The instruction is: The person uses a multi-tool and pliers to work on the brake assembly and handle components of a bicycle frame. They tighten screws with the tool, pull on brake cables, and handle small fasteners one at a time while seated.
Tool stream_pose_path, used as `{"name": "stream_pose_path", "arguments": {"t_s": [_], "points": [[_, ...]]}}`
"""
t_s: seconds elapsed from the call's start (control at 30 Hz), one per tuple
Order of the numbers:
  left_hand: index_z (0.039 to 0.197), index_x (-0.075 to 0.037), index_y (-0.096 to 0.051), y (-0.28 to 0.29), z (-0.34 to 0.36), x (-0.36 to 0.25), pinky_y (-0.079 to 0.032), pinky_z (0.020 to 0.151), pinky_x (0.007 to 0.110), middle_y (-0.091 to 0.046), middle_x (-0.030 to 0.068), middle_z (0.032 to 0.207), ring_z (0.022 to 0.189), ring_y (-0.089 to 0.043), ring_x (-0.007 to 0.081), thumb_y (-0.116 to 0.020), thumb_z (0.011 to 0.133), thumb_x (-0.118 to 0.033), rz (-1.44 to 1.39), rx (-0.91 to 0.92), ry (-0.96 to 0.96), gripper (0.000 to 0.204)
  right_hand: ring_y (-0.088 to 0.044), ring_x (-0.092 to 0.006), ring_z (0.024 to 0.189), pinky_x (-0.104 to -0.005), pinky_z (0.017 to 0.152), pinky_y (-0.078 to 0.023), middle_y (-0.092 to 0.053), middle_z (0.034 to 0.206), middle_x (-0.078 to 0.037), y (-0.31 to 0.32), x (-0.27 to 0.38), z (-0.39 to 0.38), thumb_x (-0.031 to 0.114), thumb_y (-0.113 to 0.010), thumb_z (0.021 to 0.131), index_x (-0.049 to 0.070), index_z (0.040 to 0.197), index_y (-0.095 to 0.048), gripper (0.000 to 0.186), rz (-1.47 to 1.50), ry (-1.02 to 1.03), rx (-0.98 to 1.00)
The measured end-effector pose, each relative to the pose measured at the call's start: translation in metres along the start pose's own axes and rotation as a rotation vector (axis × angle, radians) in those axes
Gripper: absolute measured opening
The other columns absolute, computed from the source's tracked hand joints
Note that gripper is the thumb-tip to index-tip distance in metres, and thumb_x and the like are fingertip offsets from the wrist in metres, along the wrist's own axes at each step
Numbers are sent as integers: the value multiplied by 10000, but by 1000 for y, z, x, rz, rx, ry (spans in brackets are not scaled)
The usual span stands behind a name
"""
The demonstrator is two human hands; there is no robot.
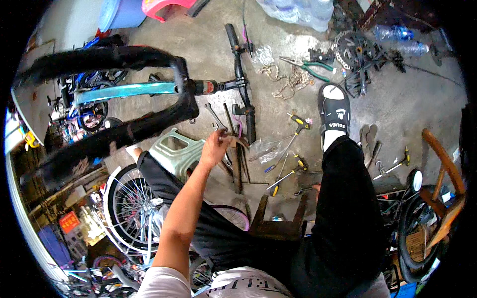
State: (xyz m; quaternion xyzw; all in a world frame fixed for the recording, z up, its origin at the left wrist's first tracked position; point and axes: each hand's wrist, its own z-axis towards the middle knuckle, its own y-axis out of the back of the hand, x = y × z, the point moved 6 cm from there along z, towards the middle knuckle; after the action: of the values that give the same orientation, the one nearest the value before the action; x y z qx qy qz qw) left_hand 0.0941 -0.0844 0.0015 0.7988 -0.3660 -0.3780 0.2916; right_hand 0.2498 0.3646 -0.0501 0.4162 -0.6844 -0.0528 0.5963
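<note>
My left hand reaches forward over the floor beside a pale green plastic stool. Its fingers are curled together, close to a silver wrench and a hammer-like tool with a brownish head; what they grip, if anything, I cannot make out. A patch of skin shows at the inner edge of my right leg, near a small bent hex key. It may be fingertips of my right hand, otherwise hidden. Ahead to the left, a bicycle with a black fork, teal tube and black handlebar looks upturned.
Yellow-and-black T-handle tools, green-handled pliers, a chain and a crankset lie on the concrete. A wooden stool stands between my legs. A white-rimmed wheel is at left, a wooden chair at right.
</note>
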Motion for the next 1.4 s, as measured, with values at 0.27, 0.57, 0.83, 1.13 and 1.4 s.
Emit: {"name": "stream_pose_path", "arguments": {"t_s": [0.27, 0.57, 0.83, 1.13, 1.4], "points": [[1261, -36, -646, -54, -115, 23, -547, 898, 425, -726, 190, 1122, 1014, -713, 328, -695, 936, -324, -274, 178, 33, 437, -660, -257, 994, -358, 840, -531, -668, 1121, -138, 125, -25, -5, 111, -597, 967, 31, 1166, -665, 226, -86, -367, -13], [1279, -35, -651, -36, -148, -7, -539, 905, 409, -735, 172, 1112, 1021, -707, 303, -682, 951, -329, -392, 48, -121, 441, -658, -143, 898, -300, 791, -542, -694, 1015, -77, 356, 192, 89, 128, -597, 1010, 0, 1156, -683, 213, -35, -14, -469], [1263, -38, -664, -33, -153, -3, -548, 900, 435, -725, 207, 1136, 1029, -709, 353, -678, 944, -317, -364, 29, -184, 424, -639, -172, 1086, -321, 948, -524, -679, 1181, -102, 282, 429, 181, 231, -721, 960, 14, 1328, -600, 444, 83, 353, -131], [1277, -17, -641, -40, -152, 2, -548, 902, 422, -731, 192, 1147, 1050, -720, 323, -670, 966, -297, -427, 23, -164, 419, -582, -343, 1266, -414, 1077, -449, -588, 1352, -213, 190, 465, 246, 505, -811, 822, -15, 1418, -495, 852, -264, 556, -326], [1248, 2, -648, 13, -132, 4, -547, 832, 329, -742, 116, 1049, 907, -713, 170, -648, 992, -218, -823, -227, -61, 338, -689, -357, 1040, -441, 912, -517, -711, 1095, -160, 176, 469, 283, 410, -696, 972, 69, 1302, -523, 505, 98, 659, -126]]}}
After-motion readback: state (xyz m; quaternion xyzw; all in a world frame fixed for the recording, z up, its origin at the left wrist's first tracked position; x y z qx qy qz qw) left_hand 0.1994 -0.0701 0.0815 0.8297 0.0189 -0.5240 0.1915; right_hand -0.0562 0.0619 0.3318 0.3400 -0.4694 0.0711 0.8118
